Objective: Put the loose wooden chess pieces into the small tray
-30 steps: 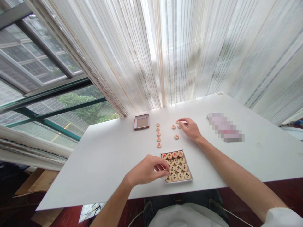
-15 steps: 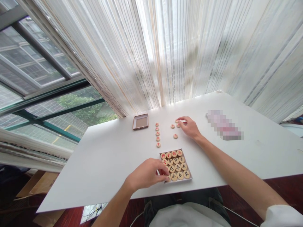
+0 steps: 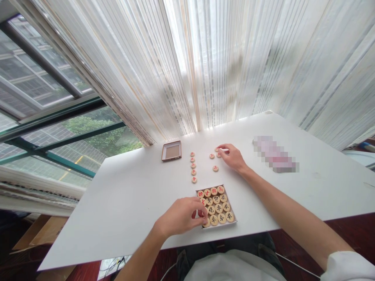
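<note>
My left hand (image 3: 183, 214) reaches over the near left corner of a shallow box (image 3: 236, 210). Its thumb and fingers close on a round wooden xiangqi piece (image 3: 206, 223) in that corner. Rows of pieces fill the box, the far ones marked in red, the nearer ones in black. Beyond the box, my right hand (image 3: 233, 158) has its fingertips on a red-marked xiangqi piece (image 3: 218, 155); another piece (image 3: 216, 149) lies just behind it. The fingers partly cover both. Two more loose pieces sit close by, including one nearer the box (image 3: 215, 168).
Left of my right hand, several red pieces (image 3: 193, 165) stand in a column. An open box lid (image 3: 172, 151) lies farther back on the white table (image 3: 123, 203). A blurred pinkish object (image 3: 275, 154) rests at the right. A striped curtain (image 3: 219, 78) hangs behind the table.
The view has shifted slightly. Both hands stay at the same pieces, with hardly any movement of the fingers.
</note>
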Motion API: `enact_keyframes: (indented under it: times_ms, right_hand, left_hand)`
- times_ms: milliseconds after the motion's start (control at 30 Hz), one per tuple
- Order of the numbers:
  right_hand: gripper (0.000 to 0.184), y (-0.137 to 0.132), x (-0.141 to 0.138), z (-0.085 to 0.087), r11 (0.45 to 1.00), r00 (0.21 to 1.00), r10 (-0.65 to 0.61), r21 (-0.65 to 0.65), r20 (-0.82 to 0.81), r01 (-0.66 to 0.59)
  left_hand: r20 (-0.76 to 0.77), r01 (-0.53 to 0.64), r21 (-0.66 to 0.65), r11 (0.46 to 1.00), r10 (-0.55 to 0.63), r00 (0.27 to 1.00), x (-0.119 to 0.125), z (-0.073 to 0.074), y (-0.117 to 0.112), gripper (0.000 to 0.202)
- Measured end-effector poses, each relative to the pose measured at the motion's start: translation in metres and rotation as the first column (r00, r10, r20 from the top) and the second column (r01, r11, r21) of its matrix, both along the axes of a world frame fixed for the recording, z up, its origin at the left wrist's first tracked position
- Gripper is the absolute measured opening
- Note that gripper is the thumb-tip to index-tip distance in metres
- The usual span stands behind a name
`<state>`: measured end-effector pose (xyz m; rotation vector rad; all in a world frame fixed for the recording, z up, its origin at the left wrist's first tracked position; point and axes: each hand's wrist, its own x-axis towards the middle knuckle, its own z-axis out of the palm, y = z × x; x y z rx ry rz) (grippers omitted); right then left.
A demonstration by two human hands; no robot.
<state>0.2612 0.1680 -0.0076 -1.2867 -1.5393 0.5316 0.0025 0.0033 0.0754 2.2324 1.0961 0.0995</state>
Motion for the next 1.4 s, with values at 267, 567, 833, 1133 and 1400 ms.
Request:
enact_keyframes:
  times_ms: [267,567,833,1133,1400]
  right_hand:
    - [0.02,0.0,0.0,0.001,1.0,1.0,0.001,-0.022,0.005,-0.001]
    - [0.02,0.001,0.0,-0.001,0.999,1.0,0.002,-0.036,0.008,-0.001]
    - [0.018,0.001,0.0,0.0,0.999,1.0,-0.004,-0.039,0.013,0.004]
    - [0.018,0.0,0.0,0.002,0.998,1.0,-0.002,-0.06,0.006,0.003]
    - [0.02,-0.002,-0.001,0.003,0.998,1.0,-0.001,-0.068,-0.003,0.001]
  left_hand:
    - [-0.071,0.037,0.036,0.999,-0.034,0.997,0.0,0.003,0.001,0.023]
    - [-0.056,0.053,0.017,0.998,-0.052,0.997,-0.002,-0.001,0.003,0.024]
    - [-0.042,-0.05,-0.008,0.999,0.05,0.998,-0.002,-0.007,0.01,0.025]
    - [0.013,-0.049,-0.04,0.998,0.05,0.999,-0.002,-0.006,0.011,0.021]
    - [0.075,-0.064,-0.082,0.995,0.07,0.995,-0.006,-0.004,0.017,0.025]
